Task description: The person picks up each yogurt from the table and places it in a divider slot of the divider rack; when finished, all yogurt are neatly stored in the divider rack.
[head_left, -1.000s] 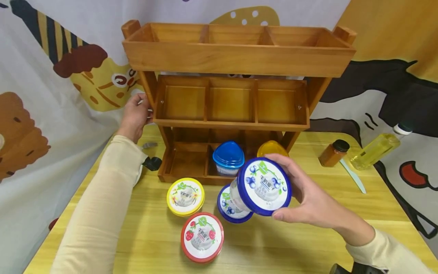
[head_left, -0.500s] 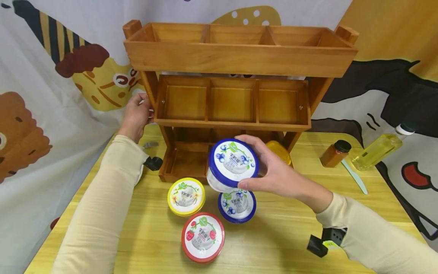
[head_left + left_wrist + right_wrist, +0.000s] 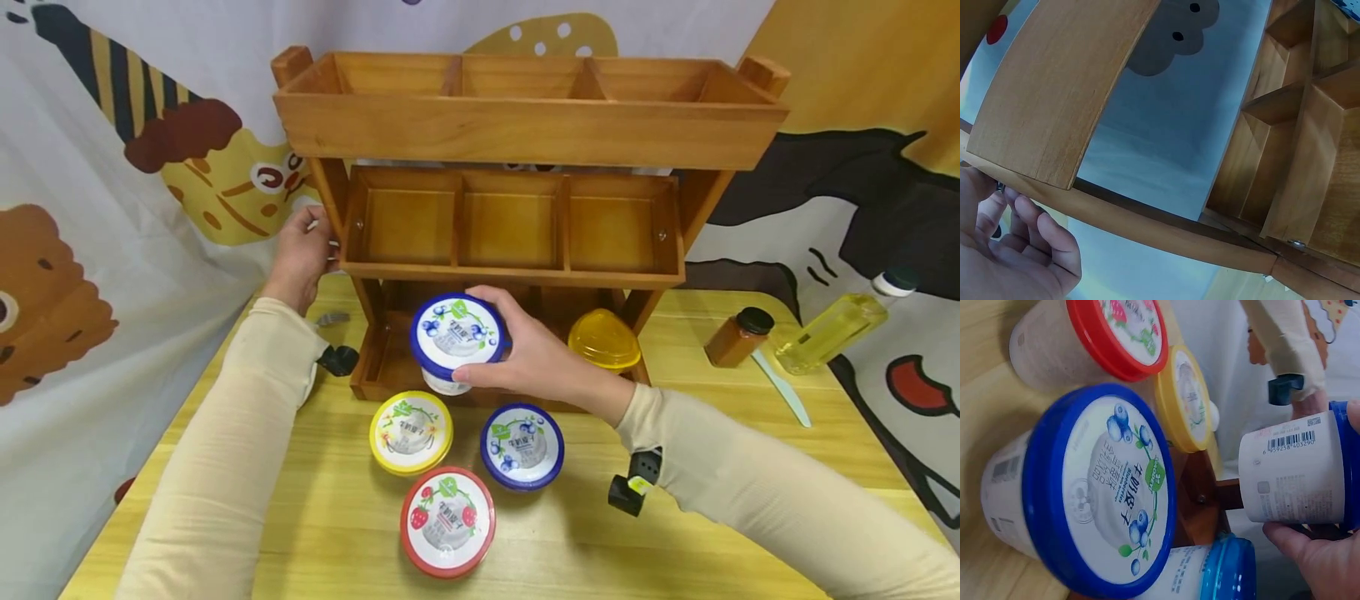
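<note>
My right hand grips a yogurt tub with a blue, blueberry-printed lid, thumb on the near side of the rim. It is held up in front of the left part of the bottom tier of a wooden rack; the right wrist view shows its barcoded side. My left hand is at the rack's left post, its fingers curled. In the left wrist view, its thumb and fingertips meet at a small dark metal part beside the post. Another blue-lidded tub, a yellow-lidded tub and a red-lidded tub stand in front.
A yellow plastic-lidded cup sits in the rack's bottom right compartment. A blue-lidded cup is partly hidden. To the right are a brown jar, a pale green knife and an oil bottle. A fork lies left.
My right hand has carried the blueberry tub leftward from the right of the middle, now uncovering the blue-lidded tub on the table. My left hand has stayed at the post.
</note>
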`<state>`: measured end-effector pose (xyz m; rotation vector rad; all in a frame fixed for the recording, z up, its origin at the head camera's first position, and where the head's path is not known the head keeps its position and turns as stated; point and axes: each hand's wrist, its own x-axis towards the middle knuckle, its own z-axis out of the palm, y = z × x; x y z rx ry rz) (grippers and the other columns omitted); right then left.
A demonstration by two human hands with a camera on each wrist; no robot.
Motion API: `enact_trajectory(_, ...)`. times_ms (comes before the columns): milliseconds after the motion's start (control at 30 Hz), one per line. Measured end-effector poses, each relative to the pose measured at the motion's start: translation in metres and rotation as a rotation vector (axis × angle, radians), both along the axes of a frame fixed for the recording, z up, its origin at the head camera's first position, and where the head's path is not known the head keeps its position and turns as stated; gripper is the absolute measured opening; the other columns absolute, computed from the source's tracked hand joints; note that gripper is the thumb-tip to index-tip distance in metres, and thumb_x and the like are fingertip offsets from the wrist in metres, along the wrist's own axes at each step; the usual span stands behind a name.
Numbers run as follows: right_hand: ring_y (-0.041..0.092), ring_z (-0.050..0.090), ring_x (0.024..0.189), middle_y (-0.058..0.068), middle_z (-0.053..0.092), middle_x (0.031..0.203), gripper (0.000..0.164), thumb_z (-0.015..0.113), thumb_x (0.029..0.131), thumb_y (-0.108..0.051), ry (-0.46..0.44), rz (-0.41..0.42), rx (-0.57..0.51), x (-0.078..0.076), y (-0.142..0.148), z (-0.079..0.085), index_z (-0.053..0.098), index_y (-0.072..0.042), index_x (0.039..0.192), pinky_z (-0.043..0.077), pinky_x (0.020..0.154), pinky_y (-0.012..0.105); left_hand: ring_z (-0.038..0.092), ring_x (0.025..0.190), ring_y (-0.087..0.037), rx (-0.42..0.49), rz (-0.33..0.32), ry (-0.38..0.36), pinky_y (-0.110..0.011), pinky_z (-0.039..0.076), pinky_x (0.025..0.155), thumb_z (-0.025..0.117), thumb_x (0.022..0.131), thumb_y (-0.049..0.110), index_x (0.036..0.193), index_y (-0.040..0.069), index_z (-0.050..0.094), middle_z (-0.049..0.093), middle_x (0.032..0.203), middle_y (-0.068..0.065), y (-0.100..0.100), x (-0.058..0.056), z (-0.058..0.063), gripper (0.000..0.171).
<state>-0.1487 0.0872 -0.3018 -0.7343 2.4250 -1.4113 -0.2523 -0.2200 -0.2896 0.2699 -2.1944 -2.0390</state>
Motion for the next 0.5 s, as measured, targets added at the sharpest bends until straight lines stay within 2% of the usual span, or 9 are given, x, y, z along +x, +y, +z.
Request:
enact_trajectory(267,0.019,0.059,0.116,0.003,0.058,0.127,0.098,0.085,0.076,-0.042,-0.022,-0.007,0.091,-0.018,-0.023,-0.009,0.024,-0.026,0.15,0.048,0.1,0.041,0.053,0.058,-0.006,0.004,-0.003,-0.005,-0.021,0.045,0.053,0.04,0.106,0.03,0.096,0.023,0.052,0.058,0.073,0.008,0.0,-0.002,0.002,0.017)
enact_trajectory(500,0.021,0.057,0.117,0.006,0.056,0.13,0.098,0.083,0.077,-0.044,-0.06,0.021,0.151,-0.033,-0.035,-0.012,0.022,-0.021,0.151,0.047,0.101,0.041,0.051,0.057,-0.006,-0.007,0.003,-0.002,-0.021,0.044,0.053,0.041,0.106,0.033,0.095,0.023,0.051,0.057,0.072,0.008,0.0,0.0,0.0,0.018)
